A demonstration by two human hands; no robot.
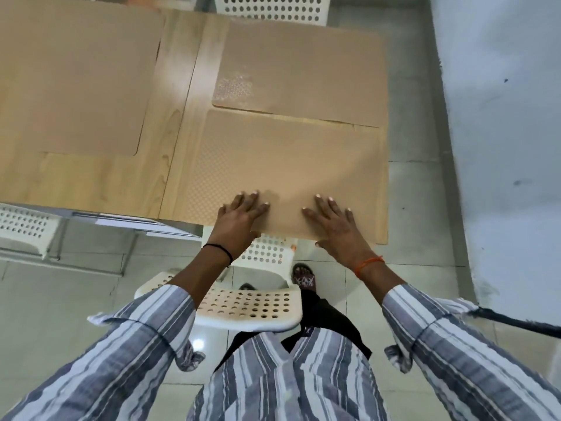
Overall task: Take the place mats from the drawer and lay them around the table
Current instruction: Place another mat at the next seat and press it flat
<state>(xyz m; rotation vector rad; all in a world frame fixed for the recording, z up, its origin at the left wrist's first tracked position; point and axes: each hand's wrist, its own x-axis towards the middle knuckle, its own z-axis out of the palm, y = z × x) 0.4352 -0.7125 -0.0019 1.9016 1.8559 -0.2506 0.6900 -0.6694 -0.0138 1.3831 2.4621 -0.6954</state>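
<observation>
Three tan place mats on the table: one (pixel 282 171) under both hands, one (pixel 303 74) just beyond it, one (pixel 76 83) well off to the left. Two hands, left (pixel 243 214) and right (pixel 334 226), flat with fingers spread. Three perforated white chairs, possibly: one (pixel 249 308) below the wrists, one (pixel 270 9) far ahead, one (pixel 22 227) left.

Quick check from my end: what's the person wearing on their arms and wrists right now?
Both arms wear loose sleeves striped grey, blue-grey and white, pushed up the forearms. The left hand has a thin black band at the wrist; the right hand has an orange thread. No gloves or rings visible.
</observation>
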